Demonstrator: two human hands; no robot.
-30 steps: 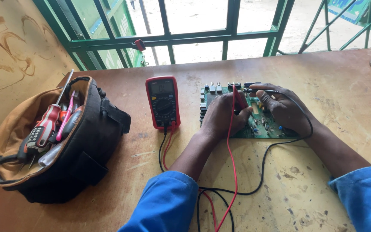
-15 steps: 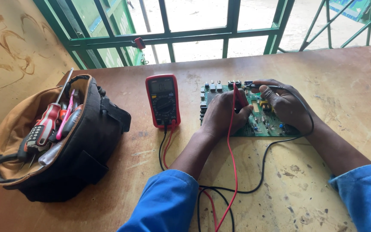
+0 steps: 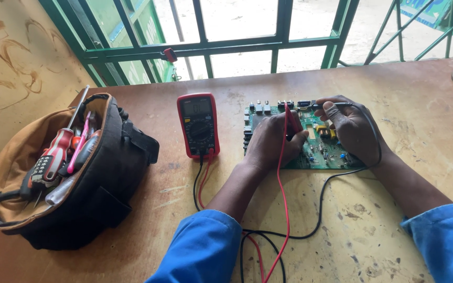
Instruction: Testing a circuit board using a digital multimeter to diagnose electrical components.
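Green circuit board [image 3: 321, 152], lying on the wooden table [image 3: 394, 94], is probed by red probe [image 3: 291, 121] pinched in left hand [image 3: 273, 141] and black probe [image 3: 336, 105] pinched in right hand [image 3: 353, 128]; neighbouring contacts could be bridged by a slipped tip.

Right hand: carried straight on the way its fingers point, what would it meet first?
The right hand holds the black probe pointing left along the circuit board's far edge. It would likely meet the red probe in the left hand first; depth is unclear.

Both forearms are extending forward in blue sleeves, well apart. The left hand [image 3: 271, 141] is curling palm-down, its grip closing around a thin probe. The right hand [image 3: 353, 128] is pinching another at the fingertips.
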